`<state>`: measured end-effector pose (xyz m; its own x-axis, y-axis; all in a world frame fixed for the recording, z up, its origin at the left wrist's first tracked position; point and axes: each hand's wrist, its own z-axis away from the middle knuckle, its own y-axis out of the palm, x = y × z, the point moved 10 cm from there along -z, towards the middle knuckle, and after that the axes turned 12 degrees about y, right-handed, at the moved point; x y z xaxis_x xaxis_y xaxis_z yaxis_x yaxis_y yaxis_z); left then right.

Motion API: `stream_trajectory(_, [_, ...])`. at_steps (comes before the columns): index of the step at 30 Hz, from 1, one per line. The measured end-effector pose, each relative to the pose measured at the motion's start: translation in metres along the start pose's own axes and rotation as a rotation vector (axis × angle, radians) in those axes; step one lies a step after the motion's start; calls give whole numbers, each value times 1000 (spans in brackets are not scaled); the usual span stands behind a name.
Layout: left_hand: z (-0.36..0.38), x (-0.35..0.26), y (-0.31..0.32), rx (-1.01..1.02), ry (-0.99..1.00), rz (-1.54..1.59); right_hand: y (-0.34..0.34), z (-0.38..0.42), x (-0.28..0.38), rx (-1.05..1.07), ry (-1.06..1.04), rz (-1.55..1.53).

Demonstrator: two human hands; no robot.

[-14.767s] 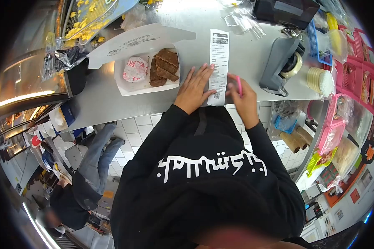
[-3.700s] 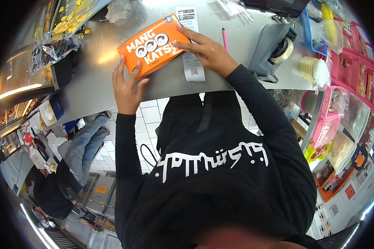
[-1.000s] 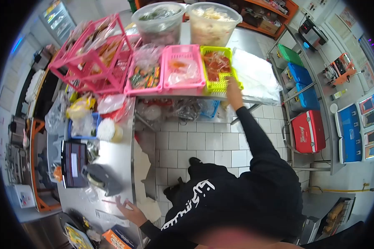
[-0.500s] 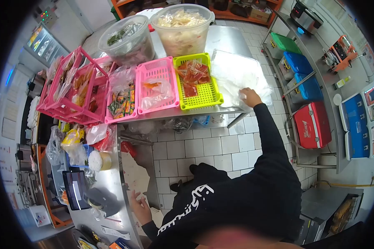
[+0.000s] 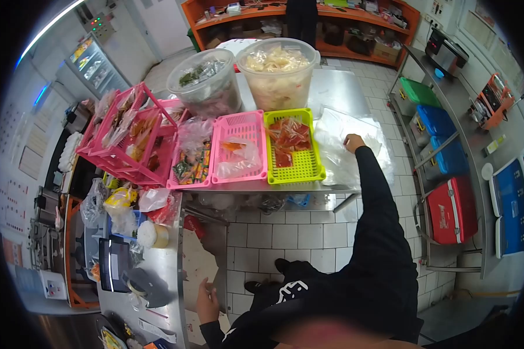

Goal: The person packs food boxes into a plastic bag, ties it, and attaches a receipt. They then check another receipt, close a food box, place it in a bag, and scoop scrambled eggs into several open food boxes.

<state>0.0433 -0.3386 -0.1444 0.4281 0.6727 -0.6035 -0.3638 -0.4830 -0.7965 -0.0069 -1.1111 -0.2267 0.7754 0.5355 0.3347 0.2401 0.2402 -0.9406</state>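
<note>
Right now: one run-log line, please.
right hand: on plastic bags | left hand: open, near steel counter edge | lime basket: beside plastic bags, holds red packets

I'm in what looks like a takeaway kitchen. My steel desk (image 5: 350, 88) carries tubs (image 5: 275, 94) of bagged food (image 5: 278, 59) and red sachets (image 5: 289, 135). Beyond stands a glass-fronted fridge (image 5: 96, 67).

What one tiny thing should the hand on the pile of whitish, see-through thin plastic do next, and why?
Perhaps pinch just the top layer and lift gently. The bare right hand is at the flat pile of whitish, see-through thin plastic, its fingers curled; whether it grips any is too small to tell. The bare left hand looks empty.
</note>
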Motion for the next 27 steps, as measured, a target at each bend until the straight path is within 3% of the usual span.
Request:
stream_trajectory(1, [9,9,4,12,-47,26,-1,3,-5,88,88,-11])
stream_trajectory(3, [22,24,15,40,-139,85,-6,-2,-11,-16,115,71])
stream_trajectory(7, [34,25,25,82,-142,35,10,-23,-41,-43,137,151])
stream_trajectory(8, [34,23,24,68,-140,45,19,-32,-52,-5,225,179])
stream_trajectory(11, [39,25,18,22,-128,49,-36,17,-14,-79,420,229])
stream_trajectory(13, [41,29,16,10,-133,35,-35,22,5,22,323,308])
stream_trajectory(16, [50,32,15,58,-177,1,40,-22,-40,166,144,444])
stream_trajectory(20, [52,39,21,86,-197,12,25,-1,-39,283,174,152])
stream_trajectory(24, [51,38,15,63,-186,10,4,11,-35,200,216,-77])
stream_trajectory(27, [52,37,13,86,-156,-12,-35,22,-11,-145,64,32])
